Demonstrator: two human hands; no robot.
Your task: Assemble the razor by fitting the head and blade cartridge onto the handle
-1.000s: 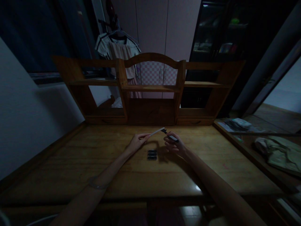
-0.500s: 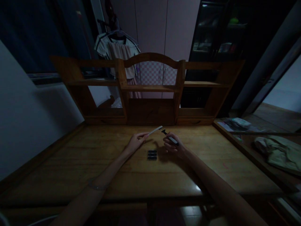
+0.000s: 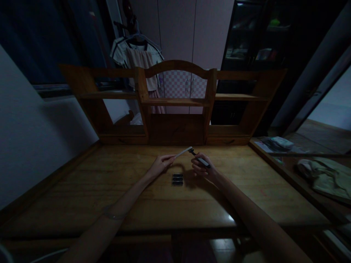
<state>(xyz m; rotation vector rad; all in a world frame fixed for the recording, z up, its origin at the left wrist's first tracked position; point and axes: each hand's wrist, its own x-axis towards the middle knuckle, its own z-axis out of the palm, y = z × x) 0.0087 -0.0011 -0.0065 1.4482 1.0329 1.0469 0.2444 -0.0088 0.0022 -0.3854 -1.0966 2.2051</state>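
Observation:
My left hand (image 3: pixel 162 163) pinches the lower end of a thin white toothbrush (image 3: pixel 182 152), whose head points up and to the right. In my right hand (image 3: pixel 203 166) is a black and grey razor (image 3: pixel 203 162), its head tilted up to the left. The razor's head is at the toothbrush's head; whether they touch is too small to tell. Between and below my hands, a small clear case with dark cartridges (image 3: pixel 177 179) lies on the wooden desk (image 3: pixel 131 213).
A wooden shelf unit (image 3: pixel 175 103) stands along the desk's back edge. On the right, a lower surface holds a light cloth bag (image 3: pixel 327 177) and a plastic packet (image 3: pixel 281 143). Clothes (image 3: pixel 139 60) hang behind the shelf.
The razor's head and the toothbrush's head have come together. Both hands have shifted only slightly, to the right; the small case has stayed in place.

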